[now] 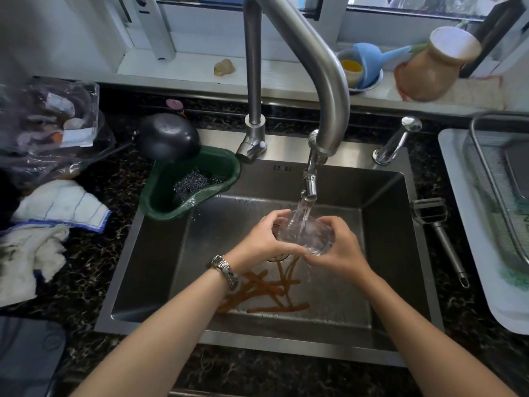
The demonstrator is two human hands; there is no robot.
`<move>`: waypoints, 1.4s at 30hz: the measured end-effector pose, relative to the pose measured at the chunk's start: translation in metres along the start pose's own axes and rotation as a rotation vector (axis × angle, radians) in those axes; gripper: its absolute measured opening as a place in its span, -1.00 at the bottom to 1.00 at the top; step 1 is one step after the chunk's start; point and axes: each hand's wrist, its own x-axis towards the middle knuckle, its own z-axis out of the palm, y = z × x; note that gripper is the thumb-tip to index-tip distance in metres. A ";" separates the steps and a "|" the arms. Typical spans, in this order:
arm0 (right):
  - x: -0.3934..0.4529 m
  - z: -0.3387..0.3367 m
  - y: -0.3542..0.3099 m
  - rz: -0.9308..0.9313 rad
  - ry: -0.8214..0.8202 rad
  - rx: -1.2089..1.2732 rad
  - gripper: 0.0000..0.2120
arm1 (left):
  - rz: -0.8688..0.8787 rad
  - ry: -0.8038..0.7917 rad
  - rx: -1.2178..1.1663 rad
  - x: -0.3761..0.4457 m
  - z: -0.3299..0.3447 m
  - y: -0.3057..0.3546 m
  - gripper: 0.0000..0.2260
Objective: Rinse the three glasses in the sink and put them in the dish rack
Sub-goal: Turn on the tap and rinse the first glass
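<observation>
Glass (pixel 305 234) between both hands' curled fingers (pixel 274 217)

the faucet (pixel 315 67) arches low over the sink (pixel 148 253), crowding it from above. the green strainer basket (pixel 194 181) fills its back-left corner. a peeler (pixel 440 233) lies between sink and dish rack (pixel 498 179).

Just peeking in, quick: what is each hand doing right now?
Left hand: curled round the glass under the running tap.
Right hand: also grips the glass.
</observation>
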 end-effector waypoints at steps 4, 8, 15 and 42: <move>0.000 -0.004 -0.003 -0.046 0.046 -0.070 -0.39 | -0.036 0.071 -0.017 0.001 0.003 0.005 -0.24; -0.002 -0.002 -0.002 -0.044 0.048 -0.127 -0.36 | -0.060 0.117 -0.018 0.003 0.007 0.007 -0.31; -0.004 0.007 0.002 -0.023 -0.004 -0.205 -0.28 | -0.058 0.167 -0.021 0.003 0.009 0.003 -0.44; 0.003 -0.012 -0.019 -0.203 -0.055 -0.070 -0.40 | -0.084 -0.068 -0.397 0.002 -0.014 -0.025 -0.46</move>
